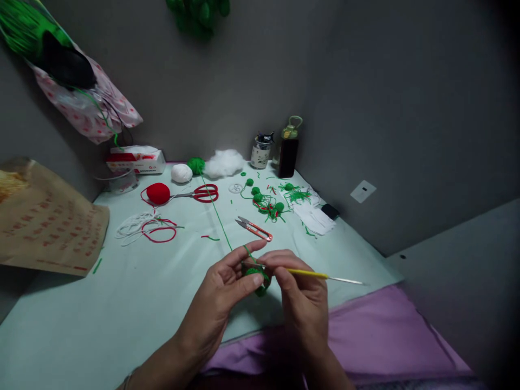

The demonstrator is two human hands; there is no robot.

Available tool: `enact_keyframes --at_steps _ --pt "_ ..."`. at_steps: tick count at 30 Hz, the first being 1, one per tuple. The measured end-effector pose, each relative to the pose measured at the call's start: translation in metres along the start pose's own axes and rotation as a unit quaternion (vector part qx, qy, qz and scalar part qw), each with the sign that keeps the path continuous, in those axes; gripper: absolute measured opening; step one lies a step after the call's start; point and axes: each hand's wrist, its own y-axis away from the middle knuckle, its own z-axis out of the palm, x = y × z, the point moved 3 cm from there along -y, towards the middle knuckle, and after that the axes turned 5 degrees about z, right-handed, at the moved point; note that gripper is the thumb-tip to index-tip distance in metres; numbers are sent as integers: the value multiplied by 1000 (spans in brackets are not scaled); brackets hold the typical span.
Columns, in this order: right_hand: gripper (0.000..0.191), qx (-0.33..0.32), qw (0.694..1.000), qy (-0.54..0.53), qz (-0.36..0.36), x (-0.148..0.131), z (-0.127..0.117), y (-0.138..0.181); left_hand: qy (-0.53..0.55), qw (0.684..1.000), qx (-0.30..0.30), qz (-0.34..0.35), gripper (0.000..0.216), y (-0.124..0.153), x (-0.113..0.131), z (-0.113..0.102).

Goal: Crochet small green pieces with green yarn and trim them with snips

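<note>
My left hand [223,292] pinches a small green crochet piece [262,287] between thumb and fingers. Its raised index finger carries green yarn [221,219], which runs back to a green yarn ball [195,166] at the rear of the table. In my right hand [303,292] is a crochet hook [309,272] with a yellow handle, held like a pencil. The hook's metal tip meets the green piece near my left fingertips. Just beyond my hands lie orange thread snips [260,230] with their blades toward the left.
Red-handled scissors [205,193], a red yarn ball [158,193], a white yarn ball [181,173] and white stuffing [225,163] lie farther back. Several small green balls [255,191] are right of them. A bottle [288,154] stands near the wall; a paper bag [52,222] is at left.
</note>
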Motion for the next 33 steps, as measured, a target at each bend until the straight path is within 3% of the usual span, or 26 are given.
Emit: enact_keyframes --at_steps 4,8,11,13,16,19,21,23,27,30,33 --pt "25 12 987 138 -81 -4 3 6 -9 999 30 18 41 -2 -4 -1" --pt "38 -33 929 300 -214 -12 3 12 75 996 36 -30 48 -6 -7 -3" --pt "28 11 968 212 -137 -12 -4 6 105 992 33 -64 43 -7 -7 -4" --pt "24 51 987 132 -72 -8 -5 3 74 996 51 -25 44 -6 -4 -5" --pt "23 26 976 188 -109 -5 1 5 38 997 62 38 52 -4 -4 -3" --pt "33 3 943 268 -197 -6 4 10 80 996 36 -12 48 -4 -9 -1" --pt "29 35 962 213 -165 -6 -1 8 100 993 29 -48 43 -5 -9 -2" --pt "22 61 987 117 -92 -5 -6 3 91 994 40 -38 41 -5 -4 -4" --pt "17 7 998 62 -33 -3 0 -2 25 999 38 4 47 -2 3 -2" --pt "22 -7 993 105 -53 -2 3 0 0 999 39 14 41 -2 -1 0" --pt "30 -16 959 234 -156 -5 3 5 31 998 48 11 41 -6 -6 -2"
